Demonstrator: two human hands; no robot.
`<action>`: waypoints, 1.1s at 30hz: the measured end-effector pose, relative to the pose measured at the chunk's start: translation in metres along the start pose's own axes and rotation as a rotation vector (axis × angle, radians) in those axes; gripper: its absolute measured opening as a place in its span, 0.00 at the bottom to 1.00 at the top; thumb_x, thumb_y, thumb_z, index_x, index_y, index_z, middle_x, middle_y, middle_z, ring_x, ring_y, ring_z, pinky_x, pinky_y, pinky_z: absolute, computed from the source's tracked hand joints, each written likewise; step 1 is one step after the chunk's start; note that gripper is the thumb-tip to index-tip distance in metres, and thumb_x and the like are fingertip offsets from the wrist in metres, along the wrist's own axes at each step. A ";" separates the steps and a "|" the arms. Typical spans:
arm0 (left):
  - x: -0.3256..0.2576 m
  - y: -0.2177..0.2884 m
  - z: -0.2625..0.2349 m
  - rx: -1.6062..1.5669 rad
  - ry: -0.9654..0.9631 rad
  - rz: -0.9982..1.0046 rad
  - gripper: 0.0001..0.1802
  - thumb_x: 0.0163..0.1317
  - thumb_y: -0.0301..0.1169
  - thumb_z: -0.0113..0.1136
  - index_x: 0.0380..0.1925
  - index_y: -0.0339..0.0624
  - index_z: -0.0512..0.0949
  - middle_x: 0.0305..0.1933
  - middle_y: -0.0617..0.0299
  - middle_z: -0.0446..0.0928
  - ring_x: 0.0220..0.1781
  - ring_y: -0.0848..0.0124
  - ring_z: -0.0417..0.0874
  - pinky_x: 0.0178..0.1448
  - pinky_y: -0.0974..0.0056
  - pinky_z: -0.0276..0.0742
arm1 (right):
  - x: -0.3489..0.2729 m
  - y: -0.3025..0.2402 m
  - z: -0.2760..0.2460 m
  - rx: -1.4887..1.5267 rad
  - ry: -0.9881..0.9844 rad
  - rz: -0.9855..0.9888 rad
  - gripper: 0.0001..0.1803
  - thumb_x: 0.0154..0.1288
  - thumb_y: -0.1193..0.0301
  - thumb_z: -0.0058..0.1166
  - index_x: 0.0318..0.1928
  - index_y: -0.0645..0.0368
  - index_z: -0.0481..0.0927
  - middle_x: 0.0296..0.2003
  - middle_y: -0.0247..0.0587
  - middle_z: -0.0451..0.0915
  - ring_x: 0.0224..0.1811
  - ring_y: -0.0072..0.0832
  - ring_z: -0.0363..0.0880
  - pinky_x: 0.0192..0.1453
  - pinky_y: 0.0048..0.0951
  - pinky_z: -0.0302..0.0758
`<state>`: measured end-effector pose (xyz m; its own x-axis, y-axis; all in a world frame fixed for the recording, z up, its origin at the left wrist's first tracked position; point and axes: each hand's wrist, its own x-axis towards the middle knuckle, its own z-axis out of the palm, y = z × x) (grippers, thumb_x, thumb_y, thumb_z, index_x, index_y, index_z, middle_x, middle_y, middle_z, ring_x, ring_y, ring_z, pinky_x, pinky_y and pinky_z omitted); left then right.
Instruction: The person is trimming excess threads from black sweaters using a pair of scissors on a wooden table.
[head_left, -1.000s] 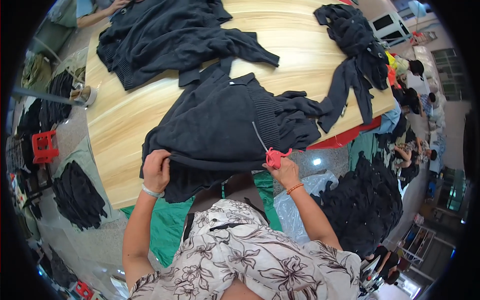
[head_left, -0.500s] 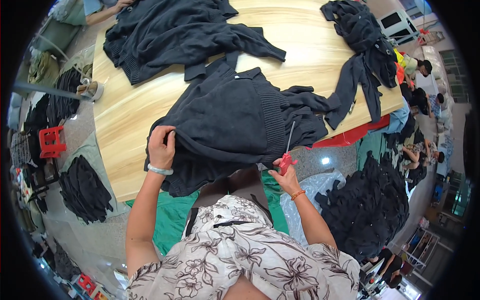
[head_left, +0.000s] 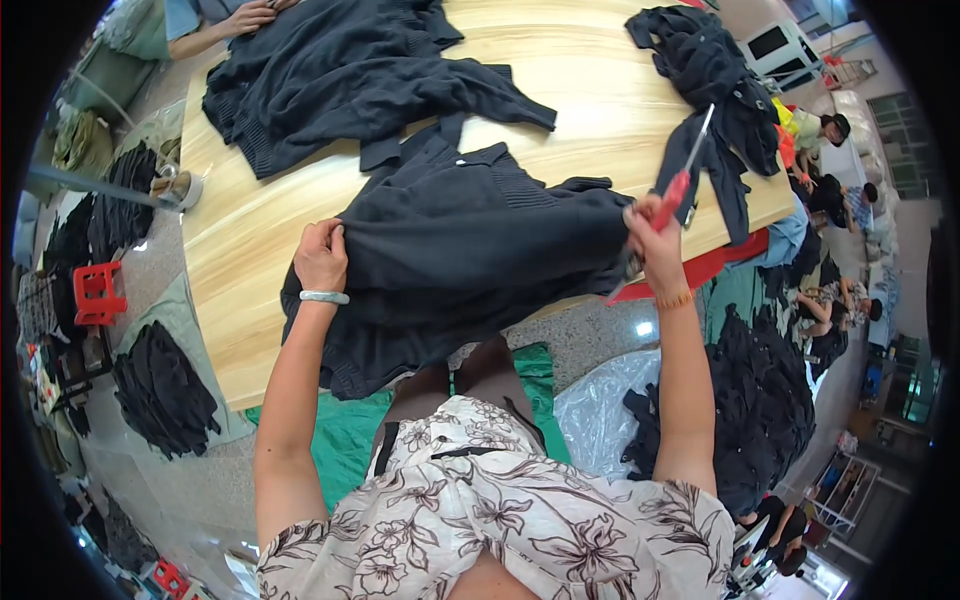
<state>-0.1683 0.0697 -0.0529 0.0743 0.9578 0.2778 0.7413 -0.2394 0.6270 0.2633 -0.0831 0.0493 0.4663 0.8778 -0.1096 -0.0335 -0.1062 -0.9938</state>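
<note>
Left grip (head_left: 320, 255) clenched on a bunched edge of the dark sweater (head_left: 470, 240); right grip (head_left: 655, 232) grasping the sweater's other side together with red-handled scissors (head_left: 683, 172), blades up. Sweater stretched between both, spread over the near edge of the wooden surface (head_left: 590, 90). Second dark sweater (head_left: 340, 75) farther back.

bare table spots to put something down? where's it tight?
Free: the wooden table strip between the far dark sweater and the garment pile on the right, and the left edge by the tape roll. Crowded: the near edge, where the left hand and the right hand, with scissors, stretch a dark sweater.
</note>
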 end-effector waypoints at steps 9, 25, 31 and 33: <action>-0.045 0.053 -0.038 0.005 -0.149 0.647 0.19 0.49 0.23 0.67 0.44 0.41 0.78 0.46 0.52 0.76 0.49 0.55 0.78 0.52 0.53 0.72 | 0.058 0.072 -0.002 -0.530 0.099 -0.010 0.06 0.65 0.71 0.57 0.35 0.61 0.80 0.28 0.32 0.79 0.32 0.14 0.74 0.36 0.23 0.72; -0.073 0.071 -0.093 -0.303 -0.331 0.397 0.12 0.52 0.18 0.60 0.38 0.37 0.76 0.35 0.52 0.75 0.40 0.52 0.76 0.47 0.56 0.73 | 0.136 -0.070 0.028 -0.365 -0.082 -0.244 0.04 0.63 0.74 0.60 0.38 0.60 0.80 0.29 0.25 0.77 0.30 0.12 0.71 0.35 0.17 0.68; -0.076 0.091 -0.112 -0.385 -0.559 0.341 0.08 0.54 0.22 0.63 0.34 0.38 0.77 0.26 0.55 0.73 0.27 0.57 0.73 0.32 0.58 0.67 | 0.140 -0.039 0.030 -0.448 -0.039 -0.185 0.04 0.62 0.75 0.57 0.36 0.60 0.80 0.29 0.26 0.77 0.31 0.15 0.72 0.38 0.20 0.71; -0.075 0.092 -0.105 -0.278 -0.615 0.415 0.11 0.52 0.29 0.70 0.32 0.40 0.77 0.24 0.57 0.72 0.26 0.57 0.73 0.31 0.57 0.67 | 0.137 -0.032 0.027 -0.452 -0.070 -0.229 0.03 0.64 0.73 0.59 0.37 0.56 0.79 0.23 0.20 0.69 0.21 0.10 0.62 0.25 0.15 0.58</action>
<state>-0.1758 -0.0414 0.0605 0.7234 0.6785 0.1279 0.3843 -0.5496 0.7418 0.3043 0.0533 0.0651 0.3561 0.9298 0.0932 0.4551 -0.0854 -0.8864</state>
